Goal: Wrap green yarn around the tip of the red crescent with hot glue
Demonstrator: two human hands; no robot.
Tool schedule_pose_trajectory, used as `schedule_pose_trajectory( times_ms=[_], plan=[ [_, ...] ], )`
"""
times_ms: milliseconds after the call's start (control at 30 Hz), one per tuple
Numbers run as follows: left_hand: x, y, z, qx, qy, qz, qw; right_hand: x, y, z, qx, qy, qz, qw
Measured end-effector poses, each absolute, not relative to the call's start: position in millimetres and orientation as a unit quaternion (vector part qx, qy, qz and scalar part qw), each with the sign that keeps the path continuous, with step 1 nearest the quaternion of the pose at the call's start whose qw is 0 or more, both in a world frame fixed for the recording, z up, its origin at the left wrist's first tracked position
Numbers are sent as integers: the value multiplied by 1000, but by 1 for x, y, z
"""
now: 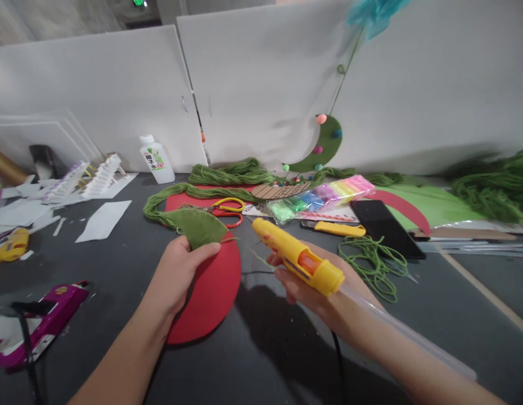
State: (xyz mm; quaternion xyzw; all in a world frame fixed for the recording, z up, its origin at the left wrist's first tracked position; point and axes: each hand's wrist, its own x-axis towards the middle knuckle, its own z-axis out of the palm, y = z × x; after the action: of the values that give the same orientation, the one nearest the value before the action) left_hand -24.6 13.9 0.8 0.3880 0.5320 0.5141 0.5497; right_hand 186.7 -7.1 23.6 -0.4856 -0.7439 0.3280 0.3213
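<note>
While the left hand (pixel 177 270) pinches the green leaf-shaped piece (pixel 198 225) by its near edge, thumb on top and the other fingers mostly hidden beneath, the right hand (pixel 312 301) has its fingers wrapped around a yellow glue gun (pixel 287 244). Whether the trigger is pressed, I cannot tell. The green piece is over the far part of a rounded red shape (pixel 215 292) on the dark surface (pixel 118 281), near the scissor handles (pixel 234 201); the gun's nozzle points toward it but is well apart.

The likeliest trouble is a burn (assuming the gun is hot), since the left thumb lies close to the green piece's pointed end, on the side facing the nozzle. A drip could also mark the red shape if the gun swung over it with glue at the tip. The loose strand (pixel 231 239) by that pointed end might catch in wet glue and pull askew. Behind the gun, the long clear glue stick (pixel 413 332) runs back along the forearm, so a careless turn could knock it; the black cord (pixel 337 354) below might snag and jerk the aim.
</note>
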Motion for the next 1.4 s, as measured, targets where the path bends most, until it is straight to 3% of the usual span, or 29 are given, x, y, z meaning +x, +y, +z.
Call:
schedule_pose_trajectory(
  times_ms=[133, 300, 400, 533, 633, 700, 767, 900, 1133, 1400],
  plan=[
    [-38, 24, -4, 409, 575, 557, 438, 182, -14, 31, -447, -806, 335, 195],
    [-53, 31, -8, 480, 674, 507, 240, 175, -17, 11, -407, -848, 332, 71],
    [-53, 30, -6, 481, 667, 502, 267, 173, -15, -3, -414, -862, 288, 49],
    [-42, 20, 1, 463, 605, 489, 425, 174, -11, -2, -425, -869, 242, 78],
    [-32, 6, 10, 490, 579, 443, 478, 175, -9, 7, -463, -827, 235, 216],
    [-25, -3, 16, 509, 572, 399, 505, 175, -10, 12, -468, -775, 300, 302],
    [-20, -10, 22, 538, 571, 351, 511, 174, -12, 14, -441, -725, 413, 332],
    [-12, -16, 27, 583, 576, 286, 496, 172, -15, 14, -408, -681, 529, 300],
    [-9, -15, 21, 581, 583, 260, 505, 177, -12, 17, -497, -723, 377, 295],
    [-5, -15, 15, 573, 586, 259, 511, 180, -13, 25, -529, -749, 299, 265]
  ],
)
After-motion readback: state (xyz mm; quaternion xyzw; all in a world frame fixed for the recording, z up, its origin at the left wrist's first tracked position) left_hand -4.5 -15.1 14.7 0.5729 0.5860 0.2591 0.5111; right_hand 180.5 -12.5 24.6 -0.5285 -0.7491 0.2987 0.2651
